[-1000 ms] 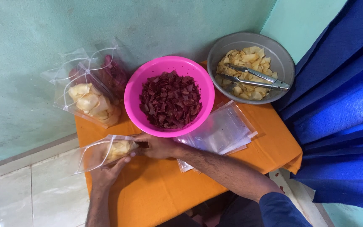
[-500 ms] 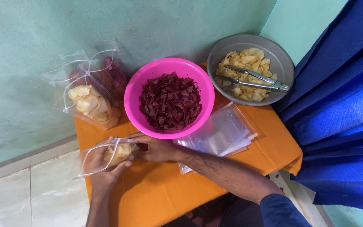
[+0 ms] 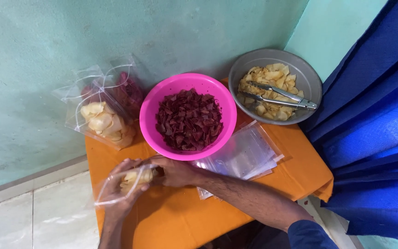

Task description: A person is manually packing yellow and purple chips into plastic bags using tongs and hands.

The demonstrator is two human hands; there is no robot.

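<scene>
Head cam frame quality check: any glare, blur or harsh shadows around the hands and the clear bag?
Head view: soft, even light, only faint shadows on the orange tablecloth. The clear plastic bag of pale chips is slightly smeared, as is the left hand gripping it; the right hand at its mouth is sharper. Mild sheen on the stack of empty clear bags. The pink plastic bowl and metal tongs are crisp.

Two round bowls: one pink plastic bowl of dark red chips at centre, one grey metal bowl of pale yellow chips at 1 o'clock. One pair of metal tongs, inside the grey bowl. Filled clear zip bags: three, being two against the wall at 10 o'clock and one in hand at 7 o'clock. One stack of empty clear zip bags at 4 o'clock; sheets uncountable. Two hands.
</scene>
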